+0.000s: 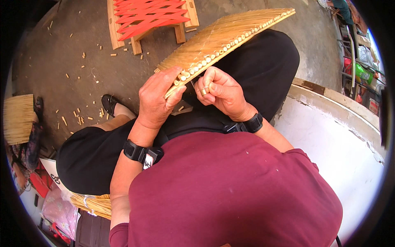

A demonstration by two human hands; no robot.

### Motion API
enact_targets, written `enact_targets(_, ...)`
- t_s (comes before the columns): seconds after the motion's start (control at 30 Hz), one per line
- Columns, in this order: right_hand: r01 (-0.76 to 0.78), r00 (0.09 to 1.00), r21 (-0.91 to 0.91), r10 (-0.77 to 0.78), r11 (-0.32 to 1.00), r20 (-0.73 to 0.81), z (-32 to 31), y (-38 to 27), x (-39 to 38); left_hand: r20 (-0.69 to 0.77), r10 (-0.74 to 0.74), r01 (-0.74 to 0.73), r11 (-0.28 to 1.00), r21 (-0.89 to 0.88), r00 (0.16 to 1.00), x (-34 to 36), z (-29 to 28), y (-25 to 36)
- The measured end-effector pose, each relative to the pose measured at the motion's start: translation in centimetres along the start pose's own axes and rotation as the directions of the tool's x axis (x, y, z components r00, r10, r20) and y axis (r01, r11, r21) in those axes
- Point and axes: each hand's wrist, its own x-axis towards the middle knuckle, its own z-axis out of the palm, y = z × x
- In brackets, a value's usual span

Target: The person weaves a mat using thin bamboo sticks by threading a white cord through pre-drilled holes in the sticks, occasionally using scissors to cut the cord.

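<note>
While another person's tan slatted mat (18, 119) stands at the far left, a pink patterned covering (61, 208) lies below it, beside a tied bundle of thin sticks (96, 206) by the seated person's hip. Short cut pieces (64, 120) litter the floor (82, 45) around a dark shoe (109, 104). Next comes a wooden stool (180, 34) with crisscrossed red straps (150, 16). The left hand (156, 96) grasps the lower end of a slatted panel (218, 39), thumb against fingers, covering that corner. The panel slants up to the right, hiding part of the dark-trousered knee (279, 53). Close by its edge, the right hand (222, 92) is clenched in a pinch, a metallic band (203, 92) at its fingers; I cannot tell whether they hold anything thin. Farther right are a white-sided ledge (325, 127) and a green bag (363, 74), its contents unclear.
</note>
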Motion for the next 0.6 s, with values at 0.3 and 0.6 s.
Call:
enact_targets(0.3, -0.011, 0.999, -0.278, 0.001, 0.961, -0.036, -0.5, 0.0, 0.1, 0.004, -0.039, 0.039, 0.999, -0.016, 0.999, 0.2, -0.1, 0.1)
enact_targets(0.6, -0.048, 0.995, -0.023, 0.045, 0.999, -0.092, 0.2, -0.1, -0.8, 0.008, 0.008, -0.008, 1.0, -0.002, 1.0, -0.1, 0.4, 0.6)
